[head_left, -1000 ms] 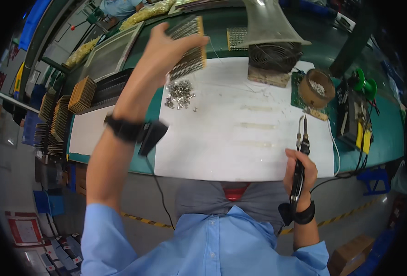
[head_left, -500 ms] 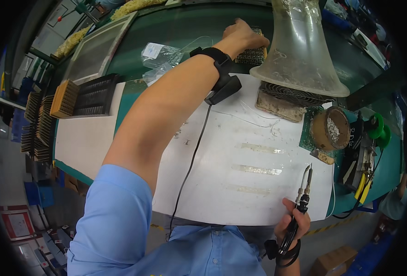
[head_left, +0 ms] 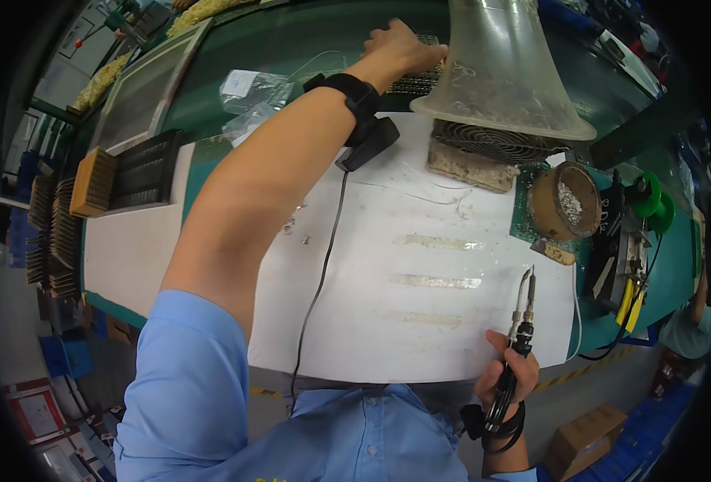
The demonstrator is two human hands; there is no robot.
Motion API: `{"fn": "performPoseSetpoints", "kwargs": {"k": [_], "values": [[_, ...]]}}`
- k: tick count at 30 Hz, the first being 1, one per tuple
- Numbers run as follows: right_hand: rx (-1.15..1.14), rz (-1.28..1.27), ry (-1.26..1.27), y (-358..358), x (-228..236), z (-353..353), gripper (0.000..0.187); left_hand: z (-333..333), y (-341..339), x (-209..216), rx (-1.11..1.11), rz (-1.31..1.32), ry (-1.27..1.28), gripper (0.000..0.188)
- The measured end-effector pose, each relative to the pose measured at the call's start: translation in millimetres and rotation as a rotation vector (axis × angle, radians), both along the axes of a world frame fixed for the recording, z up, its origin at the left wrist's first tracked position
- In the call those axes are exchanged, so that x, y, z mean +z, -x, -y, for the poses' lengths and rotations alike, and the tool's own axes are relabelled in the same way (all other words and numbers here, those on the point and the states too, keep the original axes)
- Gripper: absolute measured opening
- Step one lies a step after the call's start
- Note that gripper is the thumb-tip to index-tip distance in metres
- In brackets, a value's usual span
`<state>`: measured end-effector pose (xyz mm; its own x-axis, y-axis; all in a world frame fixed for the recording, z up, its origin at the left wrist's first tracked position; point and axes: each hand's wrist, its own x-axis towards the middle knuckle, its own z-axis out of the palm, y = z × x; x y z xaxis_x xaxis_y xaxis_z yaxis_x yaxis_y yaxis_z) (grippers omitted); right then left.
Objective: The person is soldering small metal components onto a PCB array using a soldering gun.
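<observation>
At the far side of the bench my left hand (head_left: 399, 50) reaches over a gridded panel, which looks like a circuit board (head_left: 415, 82). Its visible fingers are spread; whether they touch the panel is hidden. The wrist wears a black strap with a block and cord. Near the front right, my right hand (head_left: 509, 373) is closed around a black-handled soldering iron (head_left: 522, 329). A thin metal tube runs beside the iron's tip, which points away from me above the white sheet (head_left: 347, 305).
A translucent fume hood (head_left: 504, 76) stands over a coiled wire guard (head_left: 492, 140). Rightward are a round brown pot (head_left: 560, 201), a green solder spool (head_left: 652, 205) and yellow-handled pliers (head_left: 630, 305). Clear plastic bags (head_left: 251, 92) and a black rack (head_left: 146, 169) lie to the left.
The whole view has shifted, so the bench appears slightly left and higher. My left hand's fingers look more spread above the panel. My right hand keeps the soldering iron.
</observation>
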<state>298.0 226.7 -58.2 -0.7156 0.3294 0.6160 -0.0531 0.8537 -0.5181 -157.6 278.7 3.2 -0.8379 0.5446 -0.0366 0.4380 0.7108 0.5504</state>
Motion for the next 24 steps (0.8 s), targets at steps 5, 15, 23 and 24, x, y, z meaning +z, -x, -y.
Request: {"fn": "performPoseSetpoints", "kwargs": {"k": [5,15,23,24], "values": [[-0.069,-0.071,0.017,-2.6,-13.0,6.0,0.028,103.2,-32.0,44.5,-0.087,0.013,-0.126,0.089],[-0.059,-0.081,0.113,-11.5,-34.2,-0.3,0.026,439.7,20.7,60.1,0.462,-0.995,0.13,0.045],[-0.173,-0.075,0.163,-13.7,-48.0,-8.4,0.026,544.2,71.1,14.5,0.466,-1.207,0.428,0.013],[-0.191,-0.073,0.15,-12.6,-48.0,-8.6,0.025,545.6,74.0,14.6,0.508,-1.152,0.423,0.013]]}}
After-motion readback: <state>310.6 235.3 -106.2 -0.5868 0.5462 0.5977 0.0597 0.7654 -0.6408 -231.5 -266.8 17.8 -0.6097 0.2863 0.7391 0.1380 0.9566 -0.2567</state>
